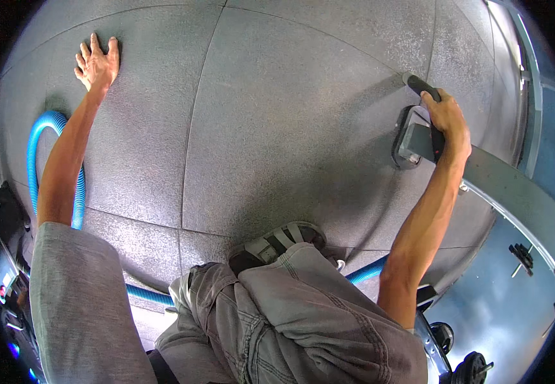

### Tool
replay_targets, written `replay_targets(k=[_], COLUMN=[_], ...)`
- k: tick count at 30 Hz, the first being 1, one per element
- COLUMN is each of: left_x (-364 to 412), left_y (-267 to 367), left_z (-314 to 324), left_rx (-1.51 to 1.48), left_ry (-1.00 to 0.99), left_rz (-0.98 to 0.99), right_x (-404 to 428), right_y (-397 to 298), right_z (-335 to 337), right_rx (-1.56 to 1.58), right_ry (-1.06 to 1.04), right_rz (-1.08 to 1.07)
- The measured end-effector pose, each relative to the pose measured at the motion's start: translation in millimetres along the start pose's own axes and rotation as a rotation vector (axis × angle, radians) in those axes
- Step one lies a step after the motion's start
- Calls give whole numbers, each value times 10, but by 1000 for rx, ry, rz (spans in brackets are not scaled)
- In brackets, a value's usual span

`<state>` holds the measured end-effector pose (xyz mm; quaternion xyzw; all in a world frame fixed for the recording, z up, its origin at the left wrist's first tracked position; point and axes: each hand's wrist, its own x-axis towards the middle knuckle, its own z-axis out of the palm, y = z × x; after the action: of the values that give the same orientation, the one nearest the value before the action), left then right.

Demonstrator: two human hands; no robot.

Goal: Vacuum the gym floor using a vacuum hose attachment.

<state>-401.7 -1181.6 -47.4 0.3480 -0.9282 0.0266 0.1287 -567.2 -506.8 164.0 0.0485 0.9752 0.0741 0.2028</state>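
Observation:
My left hand rests palm down on the grey tiled floor, its fingers spread and holding nothing. A ribbed blue hose loops on the floor beside and beneath my left forearm. On the right, my right hand is wrapped around a black cylindrical handle with a light grey end. The handle's other part runs back under my wrist, so I cannot tell what it joins. Just left of that hand stands a metal foot with a black rim, resting on the floor.
A grey metal beam runs from the foot to the right. Mirror-like panels and weight plates are at lower right. My shoe and bent leg fill the lower middle. More blue hose passes behind my leg.

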Motion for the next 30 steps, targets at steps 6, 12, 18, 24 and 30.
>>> replay_targets(k=[6,12,18,24,30], left_x=[-8,-6,-123,-158,-143], left_y=[-4,20,317,422,392], left_z=[-10,-64,-457,-658,-602], left_rx=[-3,5,-79,-84,-76], left_ry=[20,22,-229,-210,-217], left_rz=[26,20,-152,-111,-119], right_x=[-726,-919,-771,-1852,-2432], right_y=[-1248,-2503,-2828,-2550,-2499], right_z=[97,-201,-307,174,417], right_rx=[68,136,106,-84,-79], right_ry=[58,71,112,172,-187], right_rz=[-297,-576,-704,-984,-1097])
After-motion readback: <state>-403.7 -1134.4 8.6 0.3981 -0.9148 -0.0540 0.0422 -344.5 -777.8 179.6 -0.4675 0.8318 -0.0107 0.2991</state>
